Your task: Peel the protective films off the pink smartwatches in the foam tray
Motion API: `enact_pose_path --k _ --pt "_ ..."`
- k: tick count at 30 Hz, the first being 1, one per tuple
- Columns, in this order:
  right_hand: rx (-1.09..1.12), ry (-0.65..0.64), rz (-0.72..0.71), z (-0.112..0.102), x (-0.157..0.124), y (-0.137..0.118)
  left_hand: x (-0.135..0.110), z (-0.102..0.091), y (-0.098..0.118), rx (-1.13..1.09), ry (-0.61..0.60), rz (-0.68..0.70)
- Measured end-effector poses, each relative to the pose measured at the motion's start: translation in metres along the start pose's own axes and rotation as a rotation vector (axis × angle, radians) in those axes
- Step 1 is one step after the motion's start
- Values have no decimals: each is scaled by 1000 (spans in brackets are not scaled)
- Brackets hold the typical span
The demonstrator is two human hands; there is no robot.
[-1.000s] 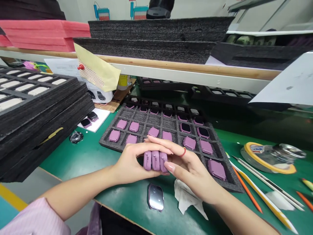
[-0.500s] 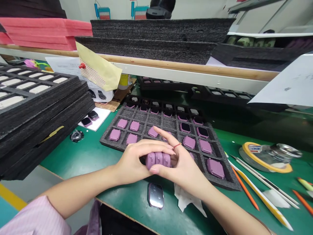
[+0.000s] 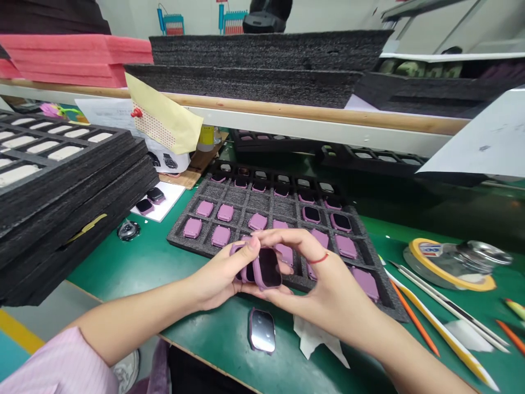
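Note:
Just above the bench, my left hand (image 3: 221, 276) is closed around a few purple smartwatch cases standing side by side. The foremost smartwatch case (image 3: 270, 268) turns its black screen towards me. My right hand (image 3: 328, 279) curves round that front case, fingers at its top and thumb at its lower edge. Behind both hands lies a black foam tray (image 3: 256, 200) with purple watch cases in many of its compartments, some back up, some with dark screens showing. Below the hands, a single watch case (image 3: 262, 330) with a shiny, reflective face rests on the green bench.
Crumpled white tissue (image 3: 318, 339) lies by my right forearm. To the right are a glass jar (image 3: 451, 262), pens and thin sticks. Stacked foam trays (image 3: 82, 197) stand at left. A shelf edge (image 3: 320, 120) crosses above the bench, carrying more foam.
The held watch cases have turned from edge-on to showing the front screen. My right hand has uncurled from over them and shifted slightly right.

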State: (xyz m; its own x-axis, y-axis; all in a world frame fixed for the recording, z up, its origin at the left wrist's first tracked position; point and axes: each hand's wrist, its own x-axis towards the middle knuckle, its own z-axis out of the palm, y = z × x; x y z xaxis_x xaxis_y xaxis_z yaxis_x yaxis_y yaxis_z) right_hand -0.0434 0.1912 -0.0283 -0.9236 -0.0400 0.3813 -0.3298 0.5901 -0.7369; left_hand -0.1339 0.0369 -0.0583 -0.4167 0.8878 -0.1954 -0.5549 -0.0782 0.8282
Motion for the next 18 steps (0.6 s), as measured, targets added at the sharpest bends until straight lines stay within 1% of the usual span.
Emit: enact_pose_path --k 3,5,7,8,9,12,13,14,15,18 --pt "34 -16 3 -10 3 -3 -1 1 2 26 6 76" --pt "75 -30 11 -11 4 -3 -1 1 1 57 -9 105" --pt "102 14 -10 -10 5 -2 0 0 1 74 -40 110" --pt "104 72 -23 -10 5 -2 0 0 1 68 -55 111" --pt "108 165 -28 -9 4 -3 0 -1 2 53 -69 113" --pt "165 528 48 -9 1 -8 0 -1 5 -39 -118 114" --pt "191 607 57 -9 -1 -9 -1 -1 6 -73 -139 116" --pt "210 626 45 -9 -2 -11 -1 -1 6 -104 -162 116" --pt "205 583 14 -9 -3 -11 -2 -1 6 -133 -186 120" --pt "53 296 -128 -4 -5 -10 -4 -2 5 -196 -225 137"
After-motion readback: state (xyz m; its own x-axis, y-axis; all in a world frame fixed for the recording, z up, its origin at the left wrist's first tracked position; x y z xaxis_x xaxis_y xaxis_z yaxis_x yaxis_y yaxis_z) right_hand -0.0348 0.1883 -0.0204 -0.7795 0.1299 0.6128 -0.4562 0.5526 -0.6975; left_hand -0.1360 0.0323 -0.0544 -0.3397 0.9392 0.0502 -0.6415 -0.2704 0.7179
